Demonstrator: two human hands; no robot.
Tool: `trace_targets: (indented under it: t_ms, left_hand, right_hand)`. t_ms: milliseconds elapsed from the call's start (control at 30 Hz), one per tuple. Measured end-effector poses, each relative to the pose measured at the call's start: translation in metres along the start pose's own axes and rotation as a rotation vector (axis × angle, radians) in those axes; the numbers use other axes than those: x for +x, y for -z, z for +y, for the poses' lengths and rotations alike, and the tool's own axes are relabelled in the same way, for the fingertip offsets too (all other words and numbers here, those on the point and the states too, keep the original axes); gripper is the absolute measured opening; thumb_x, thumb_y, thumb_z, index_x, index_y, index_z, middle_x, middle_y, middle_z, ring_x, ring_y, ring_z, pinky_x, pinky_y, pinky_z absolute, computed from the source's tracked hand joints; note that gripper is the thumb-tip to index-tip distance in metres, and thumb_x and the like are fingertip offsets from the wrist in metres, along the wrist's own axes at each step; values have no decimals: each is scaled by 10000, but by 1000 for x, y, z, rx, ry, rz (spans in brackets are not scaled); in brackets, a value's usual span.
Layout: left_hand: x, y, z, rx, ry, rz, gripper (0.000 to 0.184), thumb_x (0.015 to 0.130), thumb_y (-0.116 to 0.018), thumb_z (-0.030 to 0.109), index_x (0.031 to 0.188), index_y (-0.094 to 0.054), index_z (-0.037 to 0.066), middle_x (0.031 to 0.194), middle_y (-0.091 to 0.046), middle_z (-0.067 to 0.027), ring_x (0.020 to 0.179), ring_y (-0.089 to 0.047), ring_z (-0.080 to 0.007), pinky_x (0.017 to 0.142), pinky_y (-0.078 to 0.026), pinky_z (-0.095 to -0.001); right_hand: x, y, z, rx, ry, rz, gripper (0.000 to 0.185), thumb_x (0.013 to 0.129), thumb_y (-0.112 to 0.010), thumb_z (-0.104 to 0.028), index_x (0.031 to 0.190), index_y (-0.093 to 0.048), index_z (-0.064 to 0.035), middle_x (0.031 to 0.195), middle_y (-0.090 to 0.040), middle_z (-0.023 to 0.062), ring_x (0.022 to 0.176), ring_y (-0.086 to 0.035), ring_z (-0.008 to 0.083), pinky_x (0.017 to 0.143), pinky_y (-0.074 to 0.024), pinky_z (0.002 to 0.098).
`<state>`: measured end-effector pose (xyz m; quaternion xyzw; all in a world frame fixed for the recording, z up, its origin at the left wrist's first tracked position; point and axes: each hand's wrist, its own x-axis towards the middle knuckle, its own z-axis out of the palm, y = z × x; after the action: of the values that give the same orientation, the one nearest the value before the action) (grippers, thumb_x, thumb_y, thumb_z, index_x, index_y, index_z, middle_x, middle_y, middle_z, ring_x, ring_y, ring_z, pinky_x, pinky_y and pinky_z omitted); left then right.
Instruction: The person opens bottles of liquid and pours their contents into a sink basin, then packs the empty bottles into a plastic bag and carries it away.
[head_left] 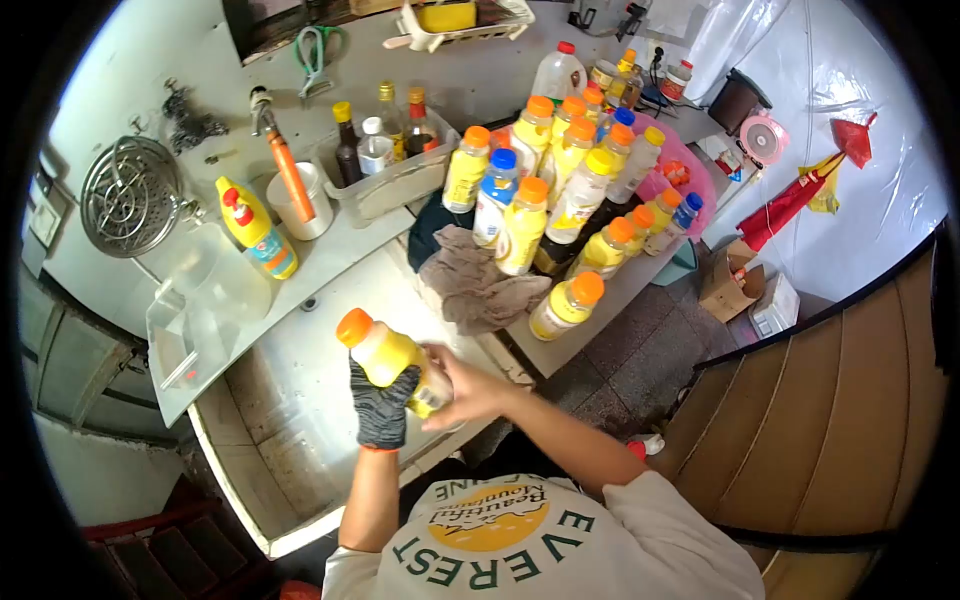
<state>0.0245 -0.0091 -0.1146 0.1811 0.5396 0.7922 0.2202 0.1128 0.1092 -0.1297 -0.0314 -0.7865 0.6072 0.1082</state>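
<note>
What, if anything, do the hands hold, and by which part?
A bottle: the gloved left hand grips its body; the right hand holds it near the base.

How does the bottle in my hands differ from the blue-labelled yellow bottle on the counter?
The held bottle has an orange cap; the counter bottle shows red near its top. The held bottle tilts between the left hand and right hand; the counter bottle rests on the counter. The counter bottle's label is partly blue; no blue shows on the held bottle. Both are largely yellow.
</note>
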Motion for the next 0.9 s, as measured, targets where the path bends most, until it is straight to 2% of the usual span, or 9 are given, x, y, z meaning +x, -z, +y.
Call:
trace_targets:
  t_ms: [100,167,267,367,433,500,533,667,900]
  left_hand:
    - [-6,2,18,329,-164,-31,653,629,-760,201,1148,-404,25,1043,-528,-95,932,-522,-208,838,-426,-325]
    - [-1,12,41,157,-205,-115,561,676,-737,273,1093,-456,25,1022,-547,-96,921,-531,-197,843,-424,-344]
    - [19,28,97,-164,-210,-465,410,705,-716,311,911,-542,1,833,-610,-100,801,-587,-212,837,-438,-379]
    - [63,26,133,-289,-241,-1504,428,594,-801,302,752,-566,-18,721,-617,-128,677,-613,-246,729,-490,-382]
    - [55,30,139,-254,-304,-1467,403,561,-825,224,753,-573,-25,700,-620,-124,650,-618,-241,668,-505,-364]
    - [38,35,138,-266,-164,-963,339,562,-817,146,760,-598,-21,697,-630,-115,647,-622,-221,640,-506,-326]
    - [36,36,144,-62,-206,-900,273,565,-803,90,732,-614,-15,697,-636,-108,644,-625,-199,621,-505,-297]
    - [26,44,136,162,-321,-974,210,604,-788,120,729,-634,49,704,-640,-90,642,-634,-203,612,-497,-276]
    - [7,49,121,424,-399,-873,118,641,-722,116,719,-635,102,719,-646,-53,663,-640,-200,629,-505,-289]
  right_hand:
    - [9,-26,-19,-119,83,209,747,546,-755,-180,1160,-369,-4,976,-561,160,906,-577,244,772,-453,341]
    - [14,-24,-31,-84,173,129,674,552,-758,-188,1098,-406,-8,933,-571,159,828,-598,237,732,-467,331]
    - [14,-23,-61,328,2,-367,610,593,-759,-151,1097,-446,-9,938,-578,105,872,-567,172,787,-447,308]
    - [20,-32,-82,645,-133,-766,547,608,-744,-94,1084,-492,-3,898,-586,80,835,-569,145,776,-449,282]
    - [19,-48,-75,796,-138,-758,589,573,-757,-89,1093,-497,3,945,-586,72,864,-555,149,793,-436,278]
    - [22,-55,-72,753,-13,-612,628,561,-763,-111,1104,-460,-21,926,-554,43,843,-518,119,770,-421,267]
    - [22,-50,-75,657,-19,-607,673,563,-769,-118,1137,-430,-28,985,-549,55,914,-511,132,818,-415,291]
    - [13,-52,-70,348,135,-376,823,535,-796,-162,1206,-340,-23,1059,-542,99,1000,-497,157,890,-391,314]
    - [10,-45,-63,215,92,-349,700,507,-774,-145,1091,-393,-81,889,-597,90,803,-581,190,733,-459,314]
